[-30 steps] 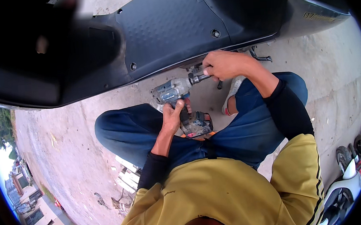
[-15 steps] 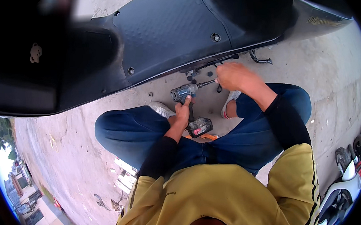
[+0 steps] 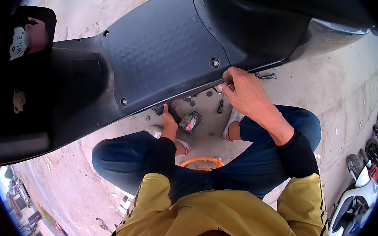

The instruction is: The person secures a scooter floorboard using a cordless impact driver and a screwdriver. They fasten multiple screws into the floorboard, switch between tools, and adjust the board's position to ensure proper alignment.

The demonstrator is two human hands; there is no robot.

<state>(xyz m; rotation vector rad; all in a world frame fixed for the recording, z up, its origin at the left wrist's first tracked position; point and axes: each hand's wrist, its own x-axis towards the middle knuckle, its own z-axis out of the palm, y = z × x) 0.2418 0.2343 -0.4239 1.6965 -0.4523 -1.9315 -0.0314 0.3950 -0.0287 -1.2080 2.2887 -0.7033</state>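
Observation:
My left hand (image 3: 168, 121) is wrapped round the grip of a cordless impact driver (image 3: 178, 114), low beneath the side edge of a black scooter floorboard (image 3: 154, 54). The driver's front end is hidden under that edge; its battery (image 3: 191, 122) shows beside my hand. At the floorboard's near edge is my right hand (image 3: 249, 94), fingers curled over the rim and thumb just below it, gripping the edge. Below the right thumb, a tool with a black handle (image 3: 220, 106) stands or lies near the ground. Bolts, one at the right (image 3: 214, 62), sit in the floorboard's recesses.
An orange ring-shaped object (image 3: 203, 161) lies between my legs. Small dark round pieces (image 3: 192, 103) and a small nut-like part (image 3: 147, 118) are on the concrete. A metal stand (image 3: 266, 75) sticks out under the scooter. Other two-wheelers (image 3: 356, 194) stand at the far right.
My left hand has carried the driver leftward and under the floorboard's edge. My right hand has left the driver's bit and moved onto the floorboard's edge. The view has shifted.

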